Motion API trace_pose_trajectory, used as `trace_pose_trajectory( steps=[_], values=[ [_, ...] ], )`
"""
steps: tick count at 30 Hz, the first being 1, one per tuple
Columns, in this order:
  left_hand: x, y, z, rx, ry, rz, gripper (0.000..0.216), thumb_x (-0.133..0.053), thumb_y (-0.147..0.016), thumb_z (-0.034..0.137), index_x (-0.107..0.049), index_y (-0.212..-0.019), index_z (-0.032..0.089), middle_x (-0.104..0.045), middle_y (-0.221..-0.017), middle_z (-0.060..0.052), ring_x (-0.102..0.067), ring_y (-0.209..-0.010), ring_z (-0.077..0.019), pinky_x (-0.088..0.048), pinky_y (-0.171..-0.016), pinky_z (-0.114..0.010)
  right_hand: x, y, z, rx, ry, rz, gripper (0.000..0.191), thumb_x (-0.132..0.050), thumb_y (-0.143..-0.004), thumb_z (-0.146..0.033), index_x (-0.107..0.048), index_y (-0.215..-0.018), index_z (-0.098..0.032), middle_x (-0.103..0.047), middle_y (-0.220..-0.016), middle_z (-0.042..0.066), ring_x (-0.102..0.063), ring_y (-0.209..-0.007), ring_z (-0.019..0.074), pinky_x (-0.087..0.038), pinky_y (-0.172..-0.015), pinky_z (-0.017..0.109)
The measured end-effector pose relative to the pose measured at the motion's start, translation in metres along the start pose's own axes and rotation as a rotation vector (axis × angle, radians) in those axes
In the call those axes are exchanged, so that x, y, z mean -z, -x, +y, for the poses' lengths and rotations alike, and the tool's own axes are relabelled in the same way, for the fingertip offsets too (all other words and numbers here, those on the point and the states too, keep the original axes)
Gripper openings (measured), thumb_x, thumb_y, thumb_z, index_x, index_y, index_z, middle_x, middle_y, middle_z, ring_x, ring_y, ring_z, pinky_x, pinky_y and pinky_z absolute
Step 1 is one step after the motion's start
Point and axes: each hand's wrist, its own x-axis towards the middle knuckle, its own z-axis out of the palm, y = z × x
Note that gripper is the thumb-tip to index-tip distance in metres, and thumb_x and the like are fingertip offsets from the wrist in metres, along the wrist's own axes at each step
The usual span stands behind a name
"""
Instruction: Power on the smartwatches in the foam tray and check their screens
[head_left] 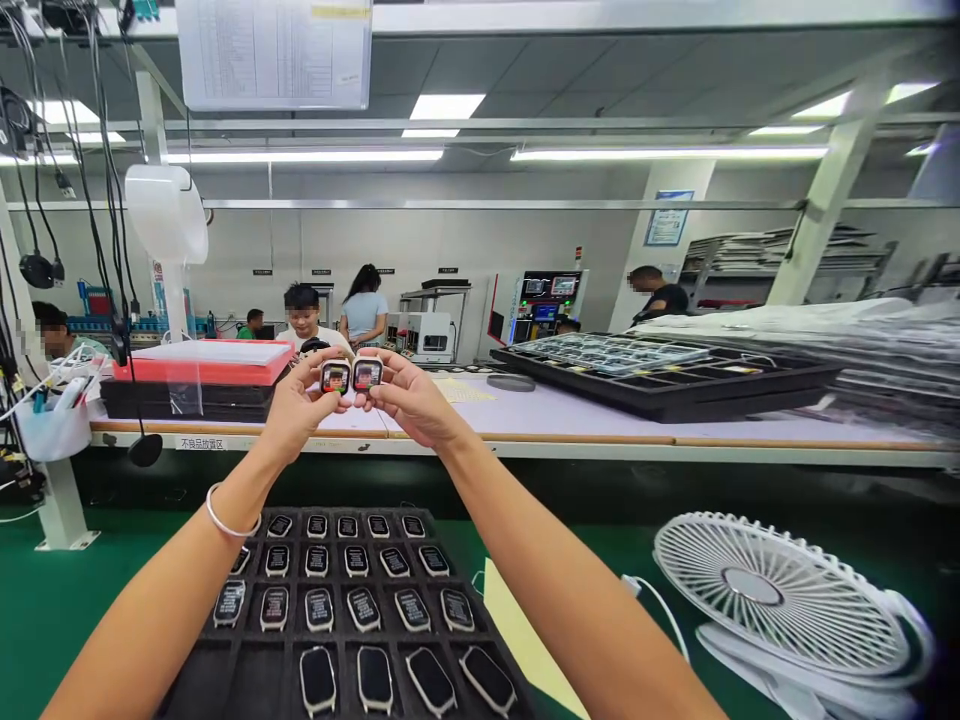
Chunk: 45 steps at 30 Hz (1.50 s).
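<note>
My left hand (306, 395) pinches a smartwatch (335, 377) with a lit, colourful screen. Beside it, my right hand (409, 395) grips a second smartwatch (367, 375), lit in a similar way. Both are held up side by side at the level of the shelf, screens facing me, with their edges close together. Neither watch shows a strap. Below my forearms lies a black foam tray (259, 665) with rows of watch bodies in its slots. Those in the back rows show pale text on dark screens, while the front row's screens (318, 680) are dark. My left forearm covers part of the tray.
A white fan (780, 595) stands on the green bench at right, near a yellow sheet (525, 640). On the shelf are a red tray stack (202, 360), a black tray (675, 385) and a pen cup (60, 420). Cables (112, 200) hang at left. Several people are beyond.
</note>
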Motion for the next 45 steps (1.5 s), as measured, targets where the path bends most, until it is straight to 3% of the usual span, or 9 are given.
trace_pose_trajectory(
  steps=[20,25,35,39,45],
  values=[
    [0.000,0.006,-0.004,0.023,-0.012,0.039,0.062,-0.079,-0.063,0.019,-0.061,-0.123,0.018,-0.066,-0.081,0.002,-0.065,-0.064,-0.0103,-0.059,-0.067,-0.027,-0.003,0.007,0.001,-0.035,0.012,-0.001,0.049,-0.077,-0.073,-0.019,-0.057,-0.117,-0.024,-0.065,-0.085,-0.002,-0.066,-0.070,0.0130,-0.054,-0.068,0.027],
    [0.004,0.043,-0.016,0.148,-0.017,-0.001,0.062,-0.079,-0.065,0.018,-0.059,-0.124,0.020,-0.068,-0.096,-0.002,-0.070,-0.069,-0.0123,-0.061,-0.071,-0.028,-0.009,0.042,0.024,-0.102,-0.058,0.022,0.051,-0.076,-0.071,-0.016,-0.056,-0.118,-0.023,-0.066,-0.090,-0.001,-0.067,-0.071,0.0125,-0.055,-0.067,0.026],
    [0.023,0.155,-0.059,0.646,-0.003,0.014,0.056,-0.077,-0.068,0.015,-0.060,-0.121,0.018,-0.069,-0.105,-0.004,-0.072,-0.066,-0.0118,-0.061,-0.068,-0.027,-0.033,0.150,0.106,-0.477,-0.303,0.077,0.048,-0.071,-0.072,-0.011,-0.057,-0.117,-0.021,-0.069,-0.086,-0.001,-0.069,-0.071,0.0129,-0.055,-0.067,0.026],
    [0.027,0.172,-0.075,0.707,-0.017,0.049,0.052,-0.079,-0.068,0.020,-0.060,-0.117,0.017,-0.070,-0.094,-0.002,-0.070,-0.060,-0.0118,-0.059,-0.061,-0.025,-0.035,0.168,0.123,-0.554,-0.380,0.086,0.044,-0.073,-0.077,-0.017,-0.057,-0.118,-0.021,-0.070,-0.085,-0.001,-0.071,-0.071,0.0136,-0.056,-0.067,0.026],
    [0.028,0.176,-0.086,0.712,-0.049,0.043,0.046,-0.080,-0.070,0.025,-0.063,-0.112,0.016,-0.070,-0.088,-0.001,-0.067,-0.054,-0.0102,-0.057,-0.055,-0.023,-0.033,0.174,0.129,-0.600,-0.386,0.085,0.040,-0.075,-0.082,-0.025,-0.057,-0.118,-0.021,-0.070,-0.083,0.000,-0.072,-0.072,0.0147,-0.058,-0.067,0.026]
  ],
)
